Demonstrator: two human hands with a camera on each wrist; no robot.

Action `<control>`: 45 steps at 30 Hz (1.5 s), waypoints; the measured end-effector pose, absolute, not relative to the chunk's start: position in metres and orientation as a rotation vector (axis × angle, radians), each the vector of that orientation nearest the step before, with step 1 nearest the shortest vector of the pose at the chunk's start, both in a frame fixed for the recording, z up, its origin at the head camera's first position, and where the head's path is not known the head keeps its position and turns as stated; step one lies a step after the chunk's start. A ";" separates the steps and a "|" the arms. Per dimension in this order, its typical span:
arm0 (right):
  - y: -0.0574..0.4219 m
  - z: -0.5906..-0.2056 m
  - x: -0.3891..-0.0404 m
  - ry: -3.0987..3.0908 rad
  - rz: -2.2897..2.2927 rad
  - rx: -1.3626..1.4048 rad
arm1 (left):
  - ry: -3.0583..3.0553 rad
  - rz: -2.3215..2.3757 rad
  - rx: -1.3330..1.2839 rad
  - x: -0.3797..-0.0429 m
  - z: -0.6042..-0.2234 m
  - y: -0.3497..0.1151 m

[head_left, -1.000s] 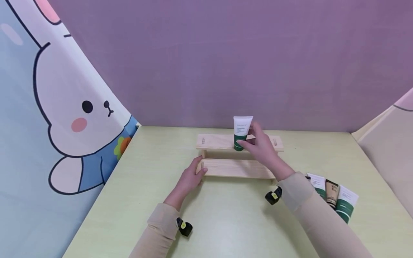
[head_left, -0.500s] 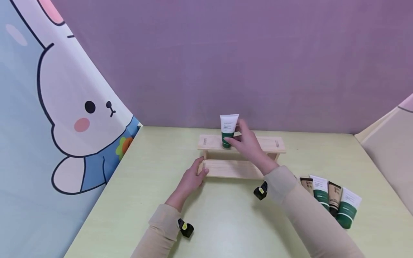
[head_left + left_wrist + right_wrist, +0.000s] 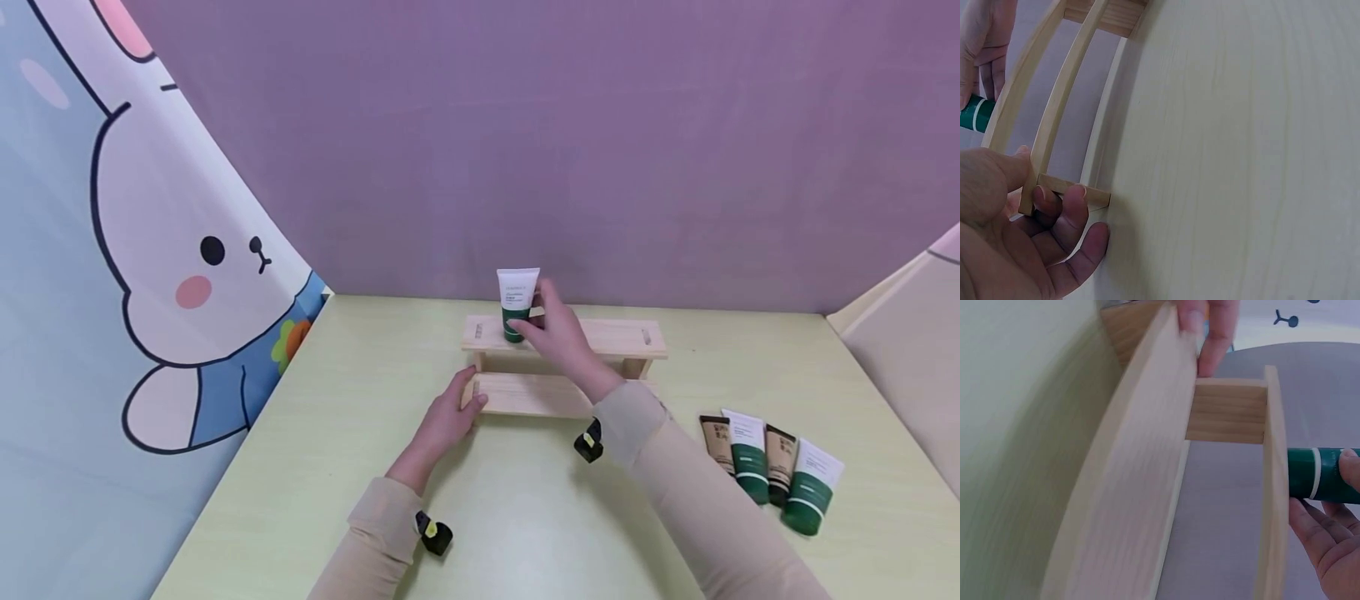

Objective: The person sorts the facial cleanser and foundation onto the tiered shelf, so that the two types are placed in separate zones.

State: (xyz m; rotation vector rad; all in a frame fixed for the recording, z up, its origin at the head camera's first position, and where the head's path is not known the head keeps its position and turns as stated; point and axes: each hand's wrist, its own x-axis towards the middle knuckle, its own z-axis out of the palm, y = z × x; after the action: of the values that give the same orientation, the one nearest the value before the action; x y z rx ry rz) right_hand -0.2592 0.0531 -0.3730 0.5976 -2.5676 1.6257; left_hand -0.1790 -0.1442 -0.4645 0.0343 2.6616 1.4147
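A two-tier wooden rack (image 3: 532, 394) stands toward the back of the table. My left hand (image 3: 445, 417) grips the left end of its lower shelf, thumb on top and fingers curled beneath, as the left wrist view shows. On the upper shelf, toward its left end, a white-and-green squeeze tube (image 3: 517, 296) stands upright on its green cap. My right hand (image 3: 558, 333) holds this tube from the right, thumb across the front and fingers behind. In the right wrist view the tube's green end (image 3: 1304, 474) is right at the upper shelf's surface.
To the right, several tubes lie side by side on the table (image 3: 300, 500): tan ones (image 3: 780, 458) with dark caps and white-and-green ones (image 3: 812, 487). A purple partition (image 3: 600, 150) rises behind the rack, and a rabbit-print cloth (image 3: 157, 275) hangs at the left.
My right hand has carried the squeeze tube leftward along the upper shelf and slightly down onto it. My left hand has kept its hold on the rack's left end.
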 end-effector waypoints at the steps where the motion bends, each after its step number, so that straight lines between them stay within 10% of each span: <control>1: 0.053 -0.374 -0.259 -2.571 1.617 0.600 | 2.660 1.419 0.036 -0.179 -0.464 -0.144; 45: 0.187 -0.392 -0.176 -2.615 1.191 0.585 | 2.662 1.404 0.039 -0.182 -0.466 -0.144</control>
State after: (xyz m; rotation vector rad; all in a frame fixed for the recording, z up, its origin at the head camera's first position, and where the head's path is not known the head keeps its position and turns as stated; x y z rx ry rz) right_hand -0.1761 0.1868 -0.3916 0.5853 -2.6154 1.1911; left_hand -0.1815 -0.1439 -0.4659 0.0389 2.6625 1.4037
